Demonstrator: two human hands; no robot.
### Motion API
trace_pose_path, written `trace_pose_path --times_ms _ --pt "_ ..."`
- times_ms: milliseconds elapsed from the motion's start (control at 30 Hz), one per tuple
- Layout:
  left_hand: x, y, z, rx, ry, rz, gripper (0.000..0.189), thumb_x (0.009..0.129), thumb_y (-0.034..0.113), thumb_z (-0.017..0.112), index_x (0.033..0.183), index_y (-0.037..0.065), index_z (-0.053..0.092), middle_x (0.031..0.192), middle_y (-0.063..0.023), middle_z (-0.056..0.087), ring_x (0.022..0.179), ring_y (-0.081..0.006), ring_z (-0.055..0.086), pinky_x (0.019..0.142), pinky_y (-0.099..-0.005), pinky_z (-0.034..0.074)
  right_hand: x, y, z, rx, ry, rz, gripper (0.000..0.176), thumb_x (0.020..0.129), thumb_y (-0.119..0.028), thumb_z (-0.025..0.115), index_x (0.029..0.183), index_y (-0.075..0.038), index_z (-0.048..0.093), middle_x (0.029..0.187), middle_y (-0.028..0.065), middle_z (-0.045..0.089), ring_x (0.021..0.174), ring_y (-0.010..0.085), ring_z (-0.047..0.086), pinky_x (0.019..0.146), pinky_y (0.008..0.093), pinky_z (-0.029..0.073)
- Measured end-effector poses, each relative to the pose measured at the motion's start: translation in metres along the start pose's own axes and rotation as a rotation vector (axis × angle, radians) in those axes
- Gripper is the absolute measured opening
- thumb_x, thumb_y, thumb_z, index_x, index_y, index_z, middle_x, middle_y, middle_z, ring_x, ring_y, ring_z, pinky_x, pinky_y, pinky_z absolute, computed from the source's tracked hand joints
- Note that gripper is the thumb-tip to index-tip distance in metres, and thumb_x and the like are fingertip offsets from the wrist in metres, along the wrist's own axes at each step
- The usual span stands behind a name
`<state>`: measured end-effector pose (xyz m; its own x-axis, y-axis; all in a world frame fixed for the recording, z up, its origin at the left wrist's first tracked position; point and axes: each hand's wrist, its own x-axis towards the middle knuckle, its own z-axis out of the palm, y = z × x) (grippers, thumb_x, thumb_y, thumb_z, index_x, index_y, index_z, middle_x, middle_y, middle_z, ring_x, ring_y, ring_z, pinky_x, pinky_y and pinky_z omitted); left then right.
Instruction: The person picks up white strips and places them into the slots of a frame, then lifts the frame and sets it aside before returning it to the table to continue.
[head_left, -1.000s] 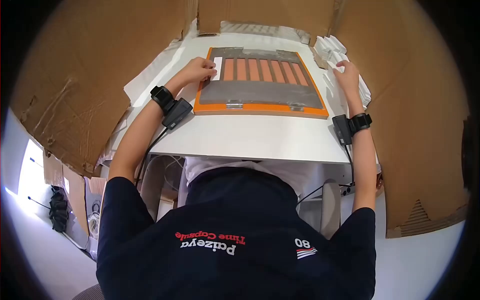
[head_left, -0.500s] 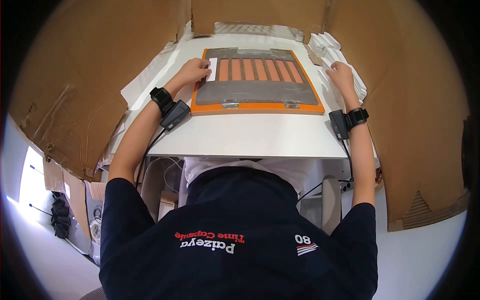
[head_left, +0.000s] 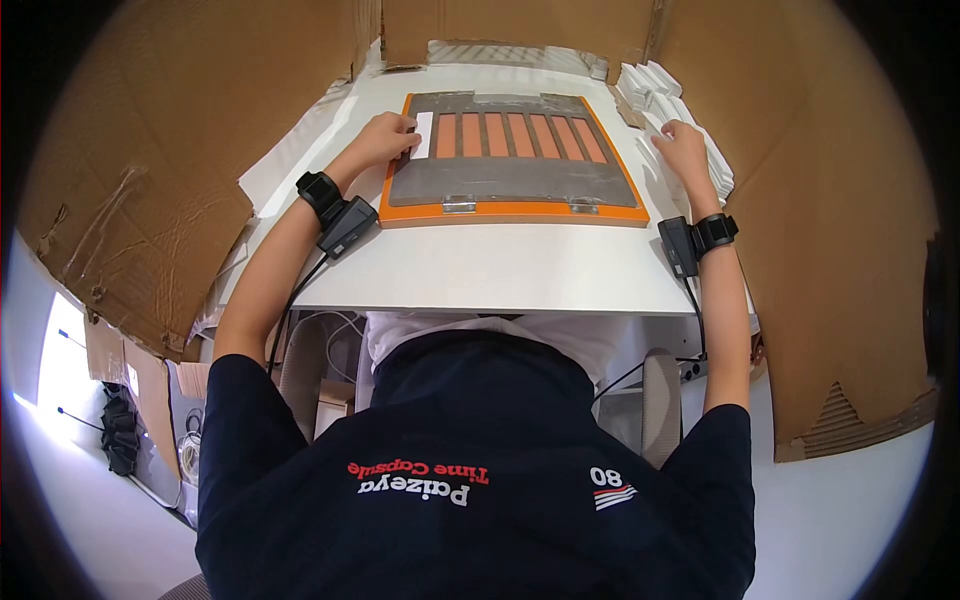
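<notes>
Left hand (head_left: 385, 138) clamps the white strip (head_left: 424, 135), long axis pointing away; right hand (head_left: 685, 150) lies grip apart.

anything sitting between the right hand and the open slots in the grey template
Nothing visible. The right hand rests on the pile of white pieces beside the grey template, and the stretch across to the slots is bare, showing only orange. The left hand is at the far-left slot, on a white strip.

A white table (head_left: 480, 265) is seen. An orange board (head_left: 510, 213), covered by a grey slotted plate (head_left: 510, 182), is laid toward its far edge. White strips (head_left: 700, 120) are piled at the right and paper (head_left: 290, 160) at the left.
</notes>
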<state>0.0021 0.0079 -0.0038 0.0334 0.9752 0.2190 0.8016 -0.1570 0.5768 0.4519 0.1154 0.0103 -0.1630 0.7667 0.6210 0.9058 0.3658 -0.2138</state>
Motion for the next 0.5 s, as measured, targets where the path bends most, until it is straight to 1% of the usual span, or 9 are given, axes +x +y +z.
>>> trace_pose_path --times_ms 67,167,267,367,500 --pt "0.002 0.001 0.001 -0.080 -0.011 -0.083 0.039 0.081 0.015 0.055 0.116 -0.002 0.053 0.062 -0.0044 0.055 0.051 -0.0103 0.051 0.046 -0.0233 0.041 -0.001 -0.001 -0.001 0.006 0.000 -0.001 0.029 0.068 -0.020 0.066 0.089 0.001 0.065 0.087 0.0222 0.063 0.086 0.0350 0.061 0.078 0.0386 0.047" --pt "0.008 0.010 -0.003 -0.153 -0.018 -0.169 0.049 0.081 0.009 0.047 0.129 0.004 0.040 0.064 -0.0056 0.057 0.050 -0.0115 0.054 0.045 -0.0237 0.045 -0.001 -0.002 -0.003 0.018 0.012 -0.005 0.030 0.067 -0.020 0.067 0.089 0.001 0.065 0.087 0.0220 0.063 0.086 0.0347 0.061 0.077 0.0383 0.047" --pt "0.028 0.011 -0.017 -0.054 -0.226 -0.276 0.058 0.079 0.006 0.037 0.136 0.006 0.028 0.067 -0.0085 0.060 0.051 -0.0137 0.058 0.045 -0.0250 0.050 -0.001 -0.002 -0.003 0.021 0.002 0.012 0.030 0.067 -0.020 0.067 0.089 0.001 0.065 0.088 0.0220 0.063 0.086 0.0345 0.061 0.077 0.0381 0.047" --pt "0.040 0.016 -0.023 0.015 -0.367 -0.310 0.062 0.077 0.006 0.033 0.138 0.006 0.023 0.069 -0.0107 0.061 0.053 -0.0162 0.061 0.049 -0.0267 0.054 -0.001 -0.002 -0.003 0.024 0.004 0.012 0.030 0.068 -0.020 0.066 0.089 0.001 0.065 0.087 0.0222 0.063 0.086 0.0347 0.061 0.077 0.0381 0.048" --pt "0.043 0.022 -0.023 0.070 -0.412 -0.292 0.062 0.078 0.008 0.031 0.140 0.007 0.020 0.068 -0.0124 0.061 0.054 -0.0175 0.062 0.049 -0.0283 0.055 -0.002 -0.003 -0.003 0.012 0.012 0.008 0.030 0.067 -0.020 0.066 0.089 0.001 0.065 0.087 0.0225 0.063 0.086 0.0346 0.061 0.077 0.0382 0.048"
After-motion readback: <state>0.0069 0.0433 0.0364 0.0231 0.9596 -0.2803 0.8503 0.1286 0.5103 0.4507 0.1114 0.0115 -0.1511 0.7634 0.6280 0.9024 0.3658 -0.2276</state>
